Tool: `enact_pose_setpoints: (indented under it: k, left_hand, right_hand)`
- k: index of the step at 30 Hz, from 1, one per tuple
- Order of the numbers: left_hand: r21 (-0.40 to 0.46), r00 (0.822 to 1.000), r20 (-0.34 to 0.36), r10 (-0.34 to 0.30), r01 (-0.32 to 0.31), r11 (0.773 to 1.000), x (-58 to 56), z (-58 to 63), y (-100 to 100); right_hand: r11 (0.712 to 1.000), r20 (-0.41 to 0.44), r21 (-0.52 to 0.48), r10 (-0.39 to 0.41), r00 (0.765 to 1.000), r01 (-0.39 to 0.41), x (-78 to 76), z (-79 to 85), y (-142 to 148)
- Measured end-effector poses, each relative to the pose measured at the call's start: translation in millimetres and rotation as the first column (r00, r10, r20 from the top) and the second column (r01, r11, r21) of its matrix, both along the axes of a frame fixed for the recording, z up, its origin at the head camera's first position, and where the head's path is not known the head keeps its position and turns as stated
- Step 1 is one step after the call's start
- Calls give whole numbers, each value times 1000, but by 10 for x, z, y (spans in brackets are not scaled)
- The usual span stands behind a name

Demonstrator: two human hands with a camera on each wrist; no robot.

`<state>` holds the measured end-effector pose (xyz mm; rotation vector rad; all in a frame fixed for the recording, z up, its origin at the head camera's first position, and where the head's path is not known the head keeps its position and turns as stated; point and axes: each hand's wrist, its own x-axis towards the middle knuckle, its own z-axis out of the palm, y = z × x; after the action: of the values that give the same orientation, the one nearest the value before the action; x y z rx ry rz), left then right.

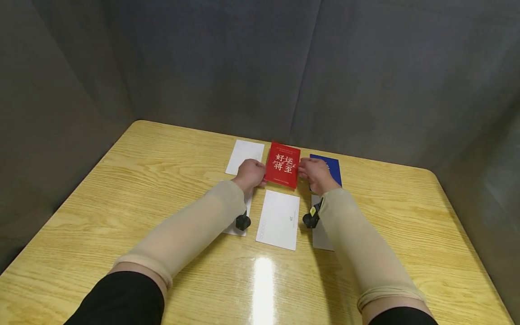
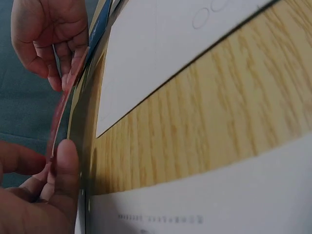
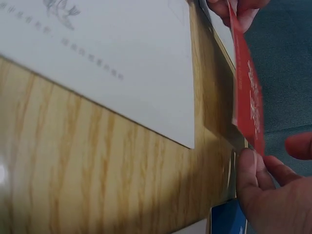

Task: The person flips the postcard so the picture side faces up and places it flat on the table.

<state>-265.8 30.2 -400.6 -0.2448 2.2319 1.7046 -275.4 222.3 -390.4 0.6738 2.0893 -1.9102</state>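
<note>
Two beige fabric sleeves [image 1: 199,221] flank a flat white card [image 1: 278,220], mid-frame. Beyond, upper centre, left hand [image 1: 250,174] and right hand [image 1: 316,172] pinch a thin red card [image 1: 283,166] by opposite edges, fingers nearly closed. Only the wrist views show its tilt above the grainy table [image 1: 122,180].

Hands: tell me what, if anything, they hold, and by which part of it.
The red card, by its two sides: in the head view, the left hand pinches its left edge, the right hand its right edge.
</note>
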Motion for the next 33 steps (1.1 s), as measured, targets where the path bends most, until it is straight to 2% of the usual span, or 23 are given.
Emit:
enact_pose_setpoints:
  k: [8, 17, 26, 33]
  left_hand:
    - [-4, 997, 44, -66, 66, 998, 22, 16, 24]
    - [-24, 987, 85, -133, 135, 991, 36, 39, 48]
    - [1, 984, 128, -124, 125, 992, 40, 84, 69]
    - [-18, 974, 164, -156, 161, 987, 41, 107, 82]
  right_hand:
    - [999, 29, 36, 0, 1000, -1, 10, 22, 4]
    - [997, 40, 60, 42, 998, -44, 23, 28, 29]
    - [999, 43, 33, 28, 999, -29, 34, 72, 9]
    - [999, 25, 11, 49, 998, -49, 42, 43, -10]
